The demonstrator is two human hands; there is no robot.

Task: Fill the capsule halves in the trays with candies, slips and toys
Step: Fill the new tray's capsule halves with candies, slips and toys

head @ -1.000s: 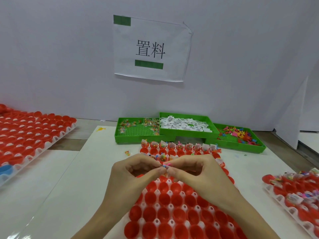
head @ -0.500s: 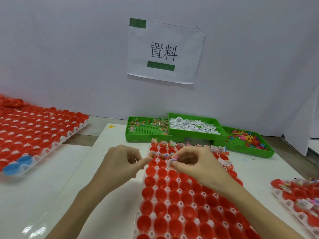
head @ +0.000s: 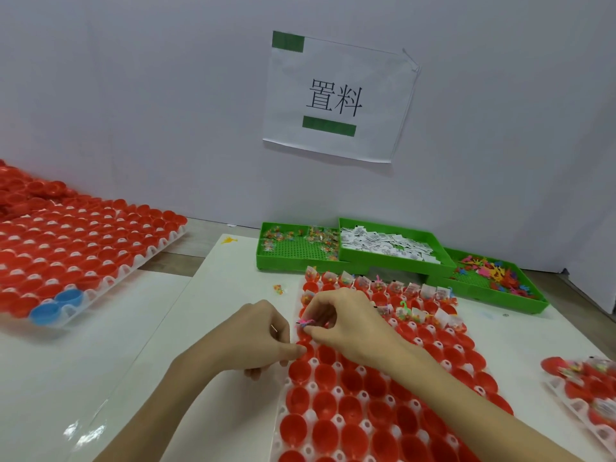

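Observation:
A white tray [head: 281, 413] of red capsule halves [head: 325, 403] lies in front of me; its two far rows hold candies, slips and toys. My right hand [head: 350, 323] pinches a small pink toy [head: 305, 322] over the tray's left edge, second or third row. My left hand [head: 256, 338] is beside it with curled fingers, its thumb touching the rim of a capsule half [head: 305, 349]; whether it holds anything is unclear. Three green bins stand behind: candies [head: 293, 248], slips [head: 386, 245], toys [head: 490, 271].
A large tray of red halves with two blue ones [head: 56, 305] lies at the left. A filled tray [head: 586, 385] pokes in at the right edge. One loose candy [head: 278, 289] lies on the white mat. A white wall with a paper sign [head: 336, 98] stands behind.
Both hands parted after working together over the tray's middle and shifted left to its edge. The right hand now shows a pink toy in its pinch. The view has turned left.

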